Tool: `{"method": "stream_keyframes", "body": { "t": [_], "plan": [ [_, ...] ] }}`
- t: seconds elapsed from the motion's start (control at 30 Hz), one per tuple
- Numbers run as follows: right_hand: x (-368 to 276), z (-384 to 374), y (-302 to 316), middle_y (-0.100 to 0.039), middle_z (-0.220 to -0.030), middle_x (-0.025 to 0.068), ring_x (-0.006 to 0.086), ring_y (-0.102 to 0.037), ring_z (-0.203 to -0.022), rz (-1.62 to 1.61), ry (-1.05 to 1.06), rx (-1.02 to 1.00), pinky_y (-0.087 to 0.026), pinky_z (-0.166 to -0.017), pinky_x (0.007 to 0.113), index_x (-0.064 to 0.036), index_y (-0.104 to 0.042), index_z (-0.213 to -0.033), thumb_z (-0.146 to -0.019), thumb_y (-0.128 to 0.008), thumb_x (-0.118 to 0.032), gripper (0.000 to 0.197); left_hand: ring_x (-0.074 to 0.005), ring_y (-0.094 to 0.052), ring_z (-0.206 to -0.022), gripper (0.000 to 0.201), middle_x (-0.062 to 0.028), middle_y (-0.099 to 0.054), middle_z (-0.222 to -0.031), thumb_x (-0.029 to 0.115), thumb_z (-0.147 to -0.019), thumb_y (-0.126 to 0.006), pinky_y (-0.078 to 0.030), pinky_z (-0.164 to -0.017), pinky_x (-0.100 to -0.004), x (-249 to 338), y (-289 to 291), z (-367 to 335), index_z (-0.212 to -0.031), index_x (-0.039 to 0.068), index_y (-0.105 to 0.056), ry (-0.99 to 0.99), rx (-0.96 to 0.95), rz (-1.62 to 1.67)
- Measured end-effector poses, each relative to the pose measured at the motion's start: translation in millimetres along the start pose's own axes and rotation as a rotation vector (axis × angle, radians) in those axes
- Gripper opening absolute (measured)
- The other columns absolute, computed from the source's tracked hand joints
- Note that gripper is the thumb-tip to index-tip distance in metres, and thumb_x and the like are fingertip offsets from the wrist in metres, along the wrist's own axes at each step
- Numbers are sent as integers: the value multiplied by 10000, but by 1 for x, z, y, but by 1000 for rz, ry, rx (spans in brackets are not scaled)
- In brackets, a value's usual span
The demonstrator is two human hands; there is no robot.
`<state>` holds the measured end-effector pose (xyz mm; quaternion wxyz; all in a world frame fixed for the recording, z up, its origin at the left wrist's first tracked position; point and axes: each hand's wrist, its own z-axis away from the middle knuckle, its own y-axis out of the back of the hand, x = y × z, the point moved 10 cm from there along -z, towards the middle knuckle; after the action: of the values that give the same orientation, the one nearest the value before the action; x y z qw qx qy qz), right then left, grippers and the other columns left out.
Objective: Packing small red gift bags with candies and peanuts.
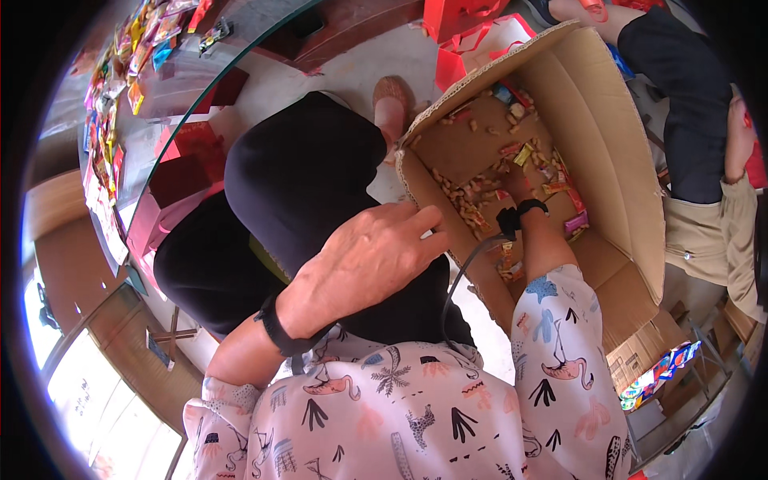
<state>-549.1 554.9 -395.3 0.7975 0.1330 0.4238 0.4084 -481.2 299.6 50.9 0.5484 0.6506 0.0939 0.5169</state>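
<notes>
An open cardboard box stands in front of me to the right, its floor strewn with peanuts in their shells and small wrapped candies. My right hand reaches down inside, among the peanuts and candies; its fingertips are too hard to make out. A black band with a cable is round that wrist. My left hand hovers over my lap beside the box's near left edge. Its fingers are curled in, and whatever they may hold is hidden. A purple-wrapped candy lies right of my right wrist.
At the upper left a glass table carries a heap of colourful wrapped sweets. Red paper bags stand under it, and another red bag is behind the box. A person in dark trousers sits at the right.
</notes>
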Motion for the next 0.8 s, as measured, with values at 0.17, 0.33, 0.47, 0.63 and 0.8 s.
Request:
{"method": "stream_keyframes", "body": {
  "t": [0.17, 0.33, 0.47, 0.63, 0.8],
  "plan": [
    [2, -7, -6, -534, -1305, 218, 357, -573, -1166, 196, -56, -106, -501, -902, 416, 1, -520, -1300, -841, -698, -165, 519, -233, -603, -766, 182, -65, -570, -927, 46, -717, -642, -518, -655, -346, -1, -2, -5, -889, 45, -581, 12, -43, 12],
    [-11, 12, -10, -546, -1246, 222, 395, -572, -1128, 238, 87, 93, -500, -894, 448, -30, -554, -1249, -805, -708, -151, 486, -222, -596, -774, 198, -65, -552, -920, 52, -708, -644, -520, -665, -338, -1, -6, -8, -894, 50, -576, 5, -84, -2],
    [-20, 42, -38, -557, -1203, 229, 419, -570, -1084, 280, 147, 58, -500, -881, 471, -53, -563, -1227, -769, -731, -164, 501, -219, -595, -779, 192, -64, -551, -922, 56, -710, -643, -520, -672, -336, 0, -6, -10, -889, 51, -573, 8, -88, -7],
    [-44, 47, -25, -593, -1088, 175, 389, -577, -981, 220, 316, 168, -494, -846, 466, -65, -584, -1156, -712, -771, -186, 497, -220, -593, -780, 180, -64, -546, -917, 54, -713, -641, -521, -678, -337, 2, -6, -10, -874, 53, -560, 18, -98, -28],
    [-33, 39, -25, -626, -957, 95, 346, -591, -912, 164, 290, 340, -490, -828, 431, -77, -601, -1158, -724, -769, -152, 472, -222, -596, -779, 181, -66, -544, -914, 47, -712, -643, -519, -671, -340, 1, -6, -11, -870, 51, -555, 25, -94, -33]
  ]
}}
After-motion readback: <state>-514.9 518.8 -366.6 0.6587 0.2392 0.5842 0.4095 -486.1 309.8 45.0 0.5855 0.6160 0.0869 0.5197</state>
